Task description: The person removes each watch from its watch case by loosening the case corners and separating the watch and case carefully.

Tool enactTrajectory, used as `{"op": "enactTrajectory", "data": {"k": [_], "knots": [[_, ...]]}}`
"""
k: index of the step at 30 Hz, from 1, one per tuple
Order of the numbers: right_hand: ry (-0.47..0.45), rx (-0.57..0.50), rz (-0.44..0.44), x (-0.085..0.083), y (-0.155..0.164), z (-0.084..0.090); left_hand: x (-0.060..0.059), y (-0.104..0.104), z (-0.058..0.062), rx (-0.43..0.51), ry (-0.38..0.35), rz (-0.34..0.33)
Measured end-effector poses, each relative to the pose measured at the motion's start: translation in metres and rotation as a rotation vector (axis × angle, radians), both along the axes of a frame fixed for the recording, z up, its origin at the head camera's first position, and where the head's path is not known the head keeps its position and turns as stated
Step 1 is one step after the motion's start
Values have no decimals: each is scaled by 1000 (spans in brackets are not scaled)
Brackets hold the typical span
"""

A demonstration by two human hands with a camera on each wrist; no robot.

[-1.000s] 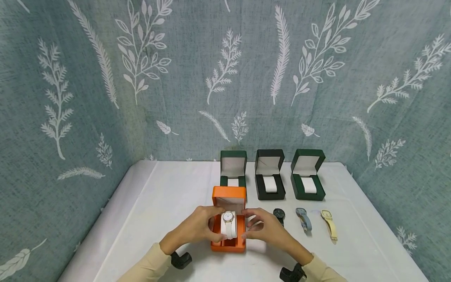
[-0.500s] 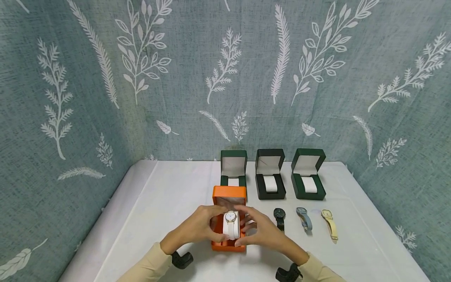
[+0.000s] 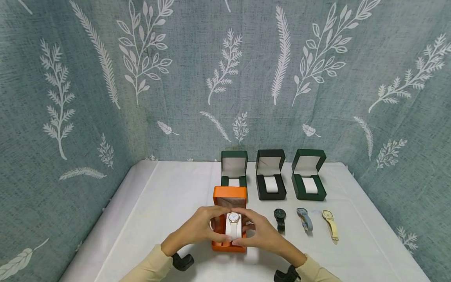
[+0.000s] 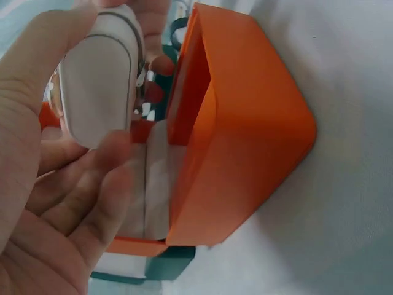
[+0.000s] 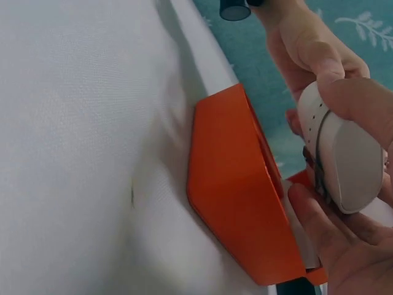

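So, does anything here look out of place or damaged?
Nothing stands out. Both hands, left and right, hold the white watch on its cushion over the orange box; three watches lie before three open boxes.

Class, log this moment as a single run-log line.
left hand: holds white watch | right hand: holds white watch | orange box: open, under watch | table

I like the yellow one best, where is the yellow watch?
In the head view, the yellow watch lies on the white table, farthest right in the row, beside the blue watch.
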State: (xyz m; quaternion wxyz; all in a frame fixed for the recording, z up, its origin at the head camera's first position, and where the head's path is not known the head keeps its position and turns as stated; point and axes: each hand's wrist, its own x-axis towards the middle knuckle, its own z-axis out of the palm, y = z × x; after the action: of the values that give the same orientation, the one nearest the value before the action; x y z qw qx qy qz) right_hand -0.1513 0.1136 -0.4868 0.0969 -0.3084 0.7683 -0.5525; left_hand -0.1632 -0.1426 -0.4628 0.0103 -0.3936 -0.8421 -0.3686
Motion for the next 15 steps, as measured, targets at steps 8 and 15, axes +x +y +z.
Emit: {"op": "enactTrajectory", "data": {"k": [8,15], "knots": [[-14,-49,13,-1,-2,-2,-2,-3,-5,77,-117,-2],[-24,-55,-4,0,-7,-4,-1,-2,-8,125,-155,18]]}}
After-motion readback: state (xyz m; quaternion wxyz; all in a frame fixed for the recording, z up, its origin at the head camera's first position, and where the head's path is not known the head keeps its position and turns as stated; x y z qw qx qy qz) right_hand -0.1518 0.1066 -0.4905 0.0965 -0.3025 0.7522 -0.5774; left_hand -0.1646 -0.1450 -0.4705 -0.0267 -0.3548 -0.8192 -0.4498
